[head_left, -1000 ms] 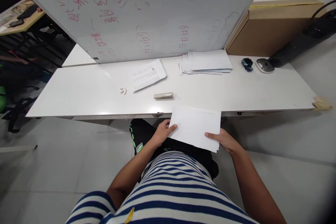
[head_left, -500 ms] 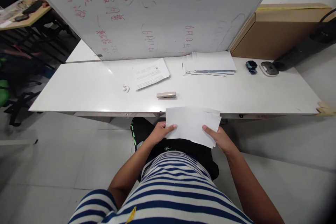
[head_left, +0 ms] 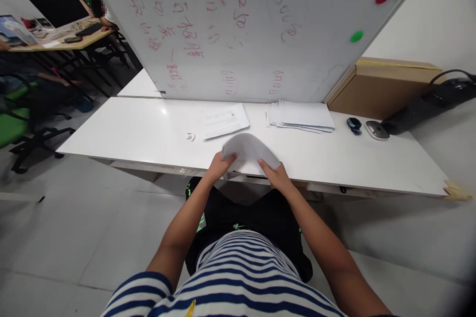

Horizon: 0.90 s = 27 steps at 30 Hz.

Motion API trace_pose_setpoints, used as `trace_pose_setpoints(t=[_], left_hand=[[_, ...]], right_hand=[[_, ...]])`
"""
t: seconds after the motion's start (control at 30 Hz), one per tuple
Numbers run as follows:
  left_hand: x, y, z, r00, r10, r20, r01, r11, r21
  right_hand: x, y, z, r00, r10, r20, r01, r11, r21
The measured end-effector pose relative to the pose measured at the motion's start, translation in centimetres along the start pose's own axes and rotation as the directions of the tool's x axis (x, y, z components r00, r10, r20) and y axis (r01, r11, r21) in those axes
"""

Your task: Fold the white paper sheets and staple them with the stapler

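Between my two hands a few sheets of white paper (head_left: 249, 147) are held, bowed upward in the middle, over the front edge of the desk (head_left: 156, 133). My left hand (head_left: 221, 164) is closed on their left end, thumb on top. My right hand (head_left: 274, 173) grips the right end in the same way. Just behind the held sheets lie some printed papers (head_left: 223, 123). A thicker stack of paper (head_left: 307, 115) rests farther back to the right. The stapler is not visible now; the held sheets cover the spot where it lay.
A whiteboard (head_left: 253, 49) with red writing stands along the back of the desk. To the right are a cardboard box (head_left: 386, 89), a smartwatch (head_left: 354, 125), a computer mouse (head_left: 377, 130) and a black cylinder (head_left: 431, 104). A small white curved item (head_left: 191, 136) lies left. Someone sits at another table (head_left: 84, 42).
Both hands have moved forward and up with the sheets, from over my lap to the desk's front edge. The sheets, nearly flat before, are now bowed. My view has tilted up.
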State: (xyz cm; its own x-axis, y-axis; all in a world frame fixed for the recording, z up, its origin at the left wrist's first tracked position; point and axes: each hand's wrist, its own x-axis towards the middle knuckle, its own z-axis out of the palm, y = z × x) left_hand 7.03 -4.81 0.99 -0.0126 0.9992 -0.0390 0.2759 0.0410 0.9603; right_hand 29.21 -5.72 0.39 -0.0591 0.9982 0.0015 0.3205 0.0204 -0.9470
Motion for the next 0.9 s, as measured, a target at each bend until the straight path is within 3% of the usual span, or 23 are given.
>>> trace_pose_setpoints(t=[0.13, 0.3, 0.53, 0.73, 0.9], left_hand=[[-0.3, -1.5, -0.1, 0.996, 0.081, 0.035, -0.085, 0.991, 0.104], [-0.2, -2.4, -0.1, 0.999, 0.032, 0.043, -0.033, 0.999, 0.042], [-0.1, -2.5, -0.1, 0.999, -0.017, 0.029, 0.019, 0.999, -0.050], [-0.7, -2.4, 0.4, 0.997, 0.030, 0.071, -0.028, 0.999, -0.029], [-0.9, -2.3, 0.7, 0.999, 0.037, 0.040, -0.036, 0.999, -0.037]], right_hand=[[0.4, 0.6, -0.8, 1.000, 0.002, 0.002, -0.002, 1.000, 0.008], [0.4, 1.0, -1.3, 0.996, 0.051, 0.074, -0.050, 0.999, -0.018], [0.3, 1.8, -1.5, 0.996, 0.067, 0.062, -0.067, 0.998, 0.001], [0.1, 2.3, -1.9, 0.992, 0.107, 0.068, -0.108, 0.994, 0.009], [-0.1, 2.7, -1.9, 0.993, 0.071, 0.091, -0.069, 0.997, -0.027]])
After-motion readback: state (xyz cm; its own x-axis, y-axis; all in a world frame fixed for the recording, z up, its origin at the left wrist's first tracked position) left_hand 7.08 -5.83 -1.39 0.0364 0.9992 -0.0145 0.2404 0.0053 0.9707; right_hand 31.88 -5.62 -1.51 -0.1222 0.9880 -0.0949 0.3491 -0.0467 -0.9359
